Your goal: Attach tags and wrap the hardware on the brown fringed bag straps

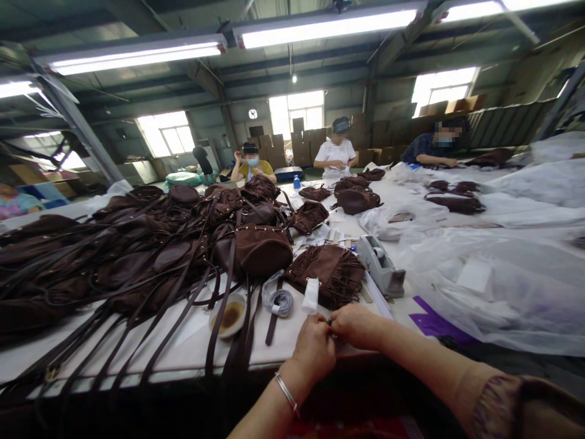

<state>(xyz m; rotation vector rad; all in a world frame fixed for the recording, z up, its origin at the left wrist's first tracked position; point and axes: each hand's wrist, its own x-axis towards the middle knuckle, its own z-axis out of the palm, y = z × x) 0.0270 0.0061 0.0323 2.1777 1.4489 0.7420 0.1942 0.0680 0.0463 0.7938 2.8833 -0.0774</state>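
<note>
At the table's front edge my left hand (315,347), with a silver bangle on the wrist, is closed in a pinch. My right hand (359,326) meets it fingertip to fingertip, also closed. Something small and dark sits between the fingers, too hidden to name. Just above my left fingers is a white wrapped piece (311,296); whether that hand holds it I cannot tell. Behind it lies a dark brown fringed bag (326,271). A coil of grey cord (280,303) rests to the left of my hands.
Brown bags (264,250) with long straps are heaped on the left. A bowl of brown liquid (228,316) stands near the front edge. On the right are a grey tape dispenser (378,265), a purple strip (441,323) and clear plastic bags (493,280). Co-workers sit across the table.
</note>
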